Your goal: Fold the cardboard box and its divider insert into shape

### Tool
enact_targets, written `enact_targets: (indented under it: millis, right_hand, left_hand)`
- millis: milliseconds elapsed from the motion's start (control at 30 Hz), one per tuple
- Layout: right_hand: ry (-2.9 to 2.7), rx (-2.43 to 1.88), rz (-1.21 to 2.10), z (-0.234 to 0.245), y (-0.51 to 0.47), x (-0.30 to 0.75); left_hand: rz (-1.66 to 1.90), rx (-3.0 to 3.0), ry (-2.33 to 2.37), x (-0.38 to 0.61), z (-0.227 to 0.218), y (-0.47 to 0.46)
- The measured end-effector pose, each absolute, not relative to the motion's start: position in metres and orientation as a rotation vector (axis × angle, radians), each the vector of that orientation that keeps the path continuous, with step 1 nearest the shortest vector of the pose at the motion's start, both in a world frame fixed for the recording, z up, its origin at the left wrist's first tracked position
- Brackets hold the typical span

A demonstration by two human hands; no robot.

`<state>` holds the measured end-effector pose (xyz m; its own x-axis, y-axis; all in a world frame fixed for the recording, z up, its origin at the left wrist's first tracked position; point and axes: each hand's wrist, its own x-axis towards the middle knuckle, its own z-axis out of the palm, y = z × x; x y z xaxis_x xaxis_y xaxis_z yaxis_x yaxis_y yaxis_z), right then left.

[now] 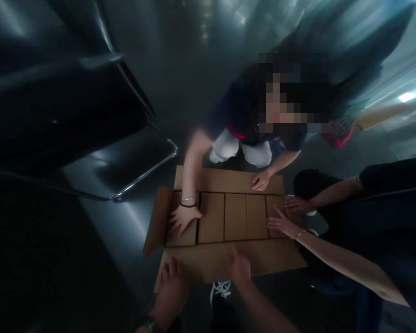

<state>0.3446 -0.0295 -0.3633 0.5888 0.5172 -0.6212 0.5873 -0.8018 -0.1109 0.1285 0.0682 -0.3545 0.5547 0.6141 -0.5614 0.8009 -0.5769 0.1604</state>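
Observation:
An open cardboard box, packed with several smaller cartons, sits low on the floor before me. Its near flap is folded outward towards me. At the flap's left part, my left hand has its fingers curled over the cardboard edge; its thumb is hidden. My right hand, smeared by motion, is at the same flap nearer the middle, and its grip cannot be made out. Opposite me, a co-worker's spread hand presses on the leftmost carton, and their other hand rests on the far flap.
A second co-worker at the right has one hand on the rightmost carton and another hand at the box's right end. A metal-framed chair or rack stands at the left. A pink mesh basket is behind, right.

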Motion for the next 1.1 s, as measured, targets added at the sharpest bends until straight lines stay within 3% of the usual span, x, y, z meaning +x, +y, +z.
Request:
enact_targets:
  millis: [100, 233, 700, 933, 1100]
  right_hand:
    - [0.907, 2.804, -0.957, -0.363, 0.044, 0.371]
    - [0.766, 2.859, -0.928, -0.398, 0.110, 0.375]
    - [0.365, 3.096, -1.056, -0.434, 0.117, 0.396]
    - [0.339, 3.262, -1.259, -0.404, 0.116, 0.404]
    - [0.588, 3.320, -1.694, -0.380, 0.121, 0.393]
  left_hand:
    - [-0.586, 2.026, 1.051, 0.163, -0.325, 0.096]
    - [-0.353, 1.810, 1.023, 0.199, -0.318, 0.113]
    - [-0.350, 1.671, 1.339, 0.233, -0.355, 0.120]
    - [-0.131, 2.069, 1.423, 0.288, -0.363, 0.141]
    - [0.092, 2.490, 1.316, 0.312, -0.358, 0.129]
